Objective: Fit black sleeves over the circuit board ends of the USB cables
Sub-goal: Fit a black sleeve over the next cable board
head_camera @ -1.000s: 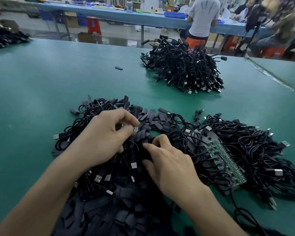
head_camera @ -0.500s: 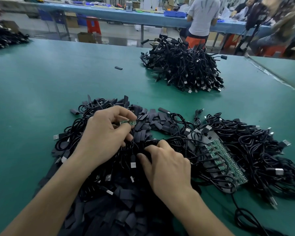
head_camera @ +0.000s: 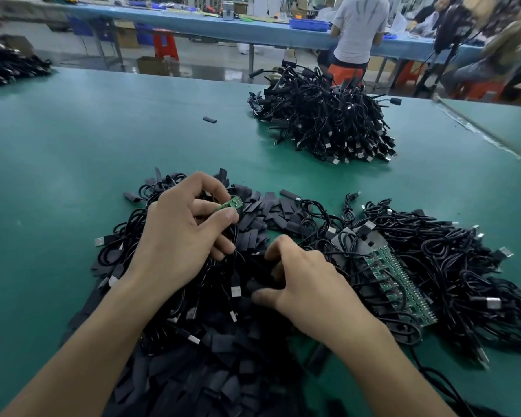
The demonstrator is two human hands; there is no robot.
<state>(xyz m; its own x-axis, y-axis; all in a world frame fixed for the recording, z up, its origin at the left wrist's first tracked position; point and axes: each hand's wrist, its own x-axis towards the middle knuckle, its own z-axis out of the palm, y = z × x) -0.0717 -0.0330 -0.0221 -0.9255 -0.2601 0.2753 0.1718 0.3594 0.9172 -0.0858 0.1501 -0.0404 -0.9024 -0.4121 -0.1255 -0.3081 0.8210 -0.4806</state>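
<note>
Lifted slightly since a second ago, left hand (head_camera: 178, 239) pinches the green circuit board end (head_camera: 231, 204) (pale dots on its face) between thumb and forefinger; right hand (head_camera: 309, 285), fingers curled, digs into black sleeves (head_camera: 220, 344) beneath it, grasp indiscernible.

Free room and blockers

Open along whole left side of green table (head_camera: 57, 182) and across middle band between near heap and far pile; lone sleeve (head_camera: 209, 119) the only item there. Blocked near centre: heap of cables and sleeves (head_camera: 211, 365), left hand (head_camera: 175, 245) and right hand (head_camera: 310, 293) over its middle. Blocked near right: cable tangle (head_camera: 451, 260) carrying circuit-board strip (head_camera: 394, 284). Blocked far, right of centre: tall cable pile (head_camera: 322, 124). Bare again right of that pile.
</note>
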